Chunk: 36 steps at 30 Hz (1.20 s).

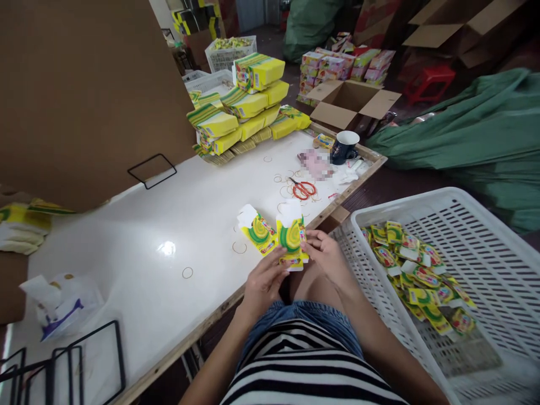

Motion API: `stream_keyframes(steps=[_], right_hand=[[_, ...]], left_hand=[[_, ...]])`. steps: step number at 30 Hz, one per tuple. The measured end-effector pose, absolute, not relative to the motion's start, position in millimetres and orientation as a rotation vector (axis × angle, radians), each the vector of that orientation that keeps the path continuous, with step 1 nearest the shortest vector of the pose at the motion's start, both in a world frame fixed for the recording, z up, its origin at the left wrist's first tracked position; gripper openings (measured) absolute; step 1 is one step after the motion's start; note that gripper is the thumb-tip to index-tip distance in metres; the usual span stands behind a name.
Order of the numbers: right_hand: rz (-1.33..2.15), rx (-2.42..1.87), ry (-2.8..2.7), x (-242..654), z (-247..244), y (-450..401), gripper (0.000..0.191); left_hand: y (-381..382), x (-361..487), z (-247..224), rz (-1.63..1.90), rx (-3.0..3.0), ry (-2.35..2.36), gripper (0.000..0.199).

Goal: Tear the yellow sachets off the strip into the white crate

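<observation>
Between my two hands, at the table's near edge, is a small yellow and green printed carton (290, 233) with its white top flaps standing up. My left hand (265, 281) grips its lower left side, fingers bent across the front. On its right edge my right hand (324, 250) closes with thumb and fingertips. Just left of it, another such carton (258, 232) lies on the white tabletop (202, 225), its white flap spread. Beyond them are red-handled scissors (304, 189) among several loose rubber bands (239, 247).
Bundled flat yellow cartons (240, 112) are stacked at the table's back. A dark mug (345, 147) stands at the far right corner. To my right, a white plastic basket (498, 270) holds several small cartons (422, 275). Black wire frames (84, 360) are at lower left.
</observation>
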State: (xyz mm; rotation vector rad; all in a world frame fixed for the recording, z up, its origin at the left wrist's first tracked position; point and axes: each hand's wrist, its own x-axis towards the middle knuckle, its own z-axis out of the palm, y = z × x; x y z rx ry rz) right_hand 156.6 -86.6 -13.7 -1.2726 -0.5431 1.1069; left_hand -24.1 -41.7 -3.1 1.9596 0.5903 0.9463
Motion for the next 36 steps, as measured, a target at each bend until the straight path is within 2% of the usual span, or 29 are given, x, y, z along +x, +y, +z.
stream_keyframes(steps=[3,6,9,17,21,25,27,30,34,36], right_hand=[[1.096,-1.21,-0.53,150,-9,-96,0.039],[1.159,-1.163,-0.585,137,-3,-99,0.034],[1.161,-1.18,-0.622,128,2,-98,0.033],[1.17,-1.262,-0.68,128,8,-98,0.036],[1.017,-1.405,-0.744,126,3,-97,0.032],[0.86,-1.448,-0.848,129,2,-95,0.026],[0.845,-1.388,-0.923,133,5,-96,0.037],[0.89,-1.298,-1.059,143,14,-97,0.045],[0.929,-1.3,-1.233,157,27,-96,0.026],[0.905,-1.317,-1.299,161,31,-95,0.029]], left_hand=[[-38,-17,0,1.021,1.45,0.722,0.043],[-32,-12,5,0.829,1.05,0.638,0.045],[-30,-11,8,0.673,0.893,0.548,0.049],[-30,-5,5,0.746,0.933,0.756,0.039],[-31,-1,4,0.789,1.038,0.856,0.034],[-33,-3,13,0.852,1.172,0.876,0.061],[-33,-7,20,0.813,1.225,0.836,0.066],[-30,-14,29,0.723,1.27,0.724,0.06],[-27,-21,34,0.603,1.241,0.615,0.042],[-28,-22,34,0.575,1.215,0.595,0.037]])
